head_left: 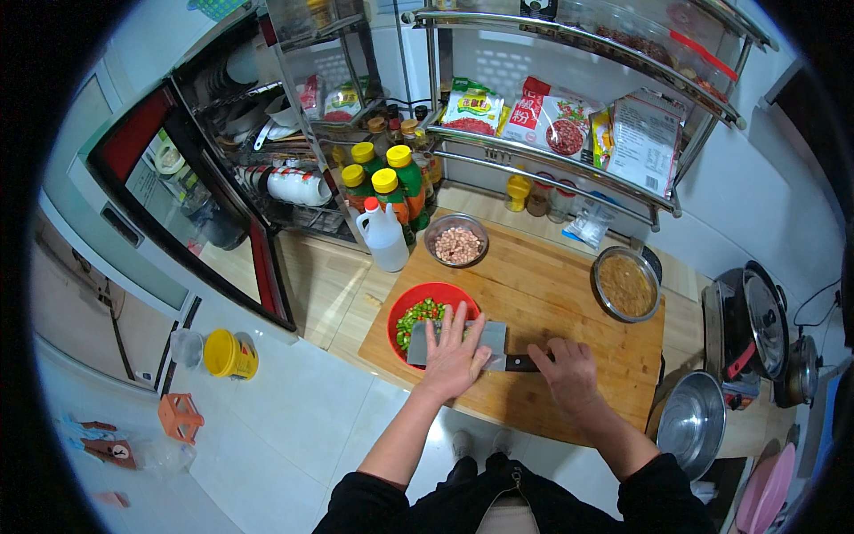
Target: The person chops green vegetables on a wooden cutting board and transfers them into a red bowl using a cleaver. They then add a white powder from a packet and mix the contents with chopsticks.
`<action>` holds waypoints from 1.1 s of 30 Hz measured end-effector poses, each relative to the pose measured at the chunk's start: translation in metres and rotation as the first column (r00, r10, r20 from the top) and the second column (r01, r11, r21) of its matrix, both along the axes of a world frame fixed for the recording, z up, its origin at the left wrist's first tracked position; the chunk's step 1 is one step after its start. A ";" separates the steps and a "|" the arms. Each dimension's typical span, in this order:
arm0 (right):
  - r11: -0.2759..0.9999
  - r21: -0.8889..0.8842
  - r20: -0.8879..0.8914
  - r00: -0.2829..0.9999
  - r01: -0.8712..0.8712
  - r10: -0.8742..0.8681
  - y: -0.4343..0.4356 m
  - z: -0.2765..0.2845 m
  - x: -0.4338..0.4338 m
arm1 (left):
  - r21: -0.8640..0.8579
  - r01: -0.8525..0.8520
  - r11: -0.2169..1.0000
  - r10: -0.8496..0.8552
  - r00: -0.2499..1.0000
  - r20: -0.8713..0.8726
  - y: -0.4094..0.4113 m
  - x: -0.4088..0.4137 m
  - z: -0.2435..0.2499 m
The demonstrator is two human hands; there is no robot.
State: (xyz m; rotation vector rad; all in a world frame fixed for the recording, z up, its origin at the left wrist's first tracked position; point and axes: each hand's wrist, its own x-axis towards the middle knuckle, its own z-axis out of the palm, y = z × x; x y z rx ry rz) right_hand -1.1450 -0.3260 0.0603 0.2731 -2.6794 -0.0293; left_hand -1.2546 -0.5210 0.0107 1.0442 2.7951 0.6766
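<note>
A cleaver (495,336) with a dark handle lies flat, its blade reaching over the rim of a red bowl (460,292) of chopped green and red peppers. On top of the blade rests my left hand (454,354), fingers spread. Beside the end of the handle is my right hand (570,374), its fingers curled; whether it grips the handle cannot be told. Bowl and hands are over a wooden cutting board (534,287). Behind the red bowl stands a steel bowl of diced pinkish pieces (458,245), and at the board's right a steel bowl of brown contents (627,284).
A white jug (383,240) and yellow-capped bottles (399,167) stand at the back left, beside an open dish cabinet (267,60). A metal rack (554,160) overhangs the back. On the right are an empty steel basin (694,420) and a lidded pan (764,314).
</note>
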 end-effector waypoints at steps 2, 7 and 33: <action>1.000 0.011 -0.005 1.000 0.022 -0.022 0.004 -0.002 0.000 | -0.015 -0.051 0.999 0.051 0.999 0.012 -0.007 -0.008 -0.007; 0.997 -0.007 0.022 0.996 0.081 -0.081 0.014 0.000 0.005 | -0.112 -0.170 0.979 0.175 0.984 0.032 -0.030 -0.030 -0.023; -0.182 -0.682 0.725 0.688 0.709 -0.037 0.034 -0.074 0.122 | 0.633 -0.728 0.263 -0.417 0.506 0.755 -0.054 -0.040 -0.013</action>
